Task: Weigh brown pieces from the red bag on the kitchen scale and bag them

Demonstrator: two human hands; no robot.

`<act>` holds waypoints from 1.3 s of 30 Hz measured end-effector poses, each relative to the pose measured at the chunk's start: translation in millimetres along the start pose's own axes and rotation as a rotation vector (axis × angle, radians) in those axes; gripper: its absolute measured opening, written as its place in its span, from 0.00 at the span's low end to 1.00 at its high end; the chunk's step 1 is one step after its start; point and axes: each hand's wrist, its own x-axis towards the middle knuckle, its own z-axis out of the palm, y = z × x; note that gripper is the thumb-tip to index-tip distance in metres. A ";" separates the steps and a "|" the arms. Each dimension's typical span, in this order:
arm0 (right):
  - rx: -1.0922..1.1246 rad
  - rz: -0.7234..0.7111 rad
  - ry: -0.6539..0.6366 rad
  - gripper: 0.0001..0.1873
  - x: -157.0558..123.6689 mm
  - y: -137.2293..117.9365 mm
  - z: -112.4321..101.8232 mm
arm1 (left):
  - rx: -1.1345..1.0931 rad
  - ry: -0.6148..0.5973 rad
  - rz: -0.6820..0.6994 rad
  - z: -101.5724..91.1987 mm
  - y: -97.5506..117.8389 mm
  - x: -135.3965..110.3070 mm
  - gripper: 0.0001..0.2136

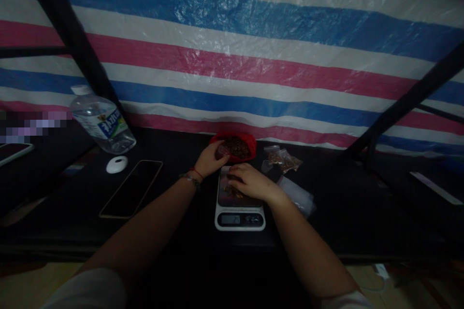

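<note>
My left hand [210, 160] is at the near left edge of a red bag [251, 155] filled with small brown pieces [237, 147]. Its fingers close around a small, see-through, reddish object [222, 151], perhaps a little cup. Just in front stands a white digital kitchen scale [220, 210] with a lit display I cannot read. My right hand [250, 181] reaches over the scale's dark pan from the right, thumb and fingers apart and bent down towards brown pieces [237, 194] lying there. The fingers partly hide these pieces.
Right of the red bag lie small zip bags of brown pieces [284, 159], and nearer, flat clear plastic bags [297, 196]. On the left are a phone [132, 189], a white mouse [117, 164] and a large plastic bottle [101, 123]. Behind hangs a striped sheet [232, 67].
</note>
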 end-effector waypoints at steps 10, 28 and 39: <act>0.021 -0.101 -0.024 0.13 3.3 -12.8 9.2 | 0.006 -0.021 -0.004 1.3 -3.6 -0.2 0.25; 0.067 0.000 -0.102 0.25 -12.9 11.3 -9.1 | -0.004 -0.040 0.021 1.3 -2.6 -1.0 0.25; -0.004 -0.004 -0.002 0.10 -5.4 11.2 -1.5 | -0.005 -0.115 0.046 0.6 1.9 -1.6 0.26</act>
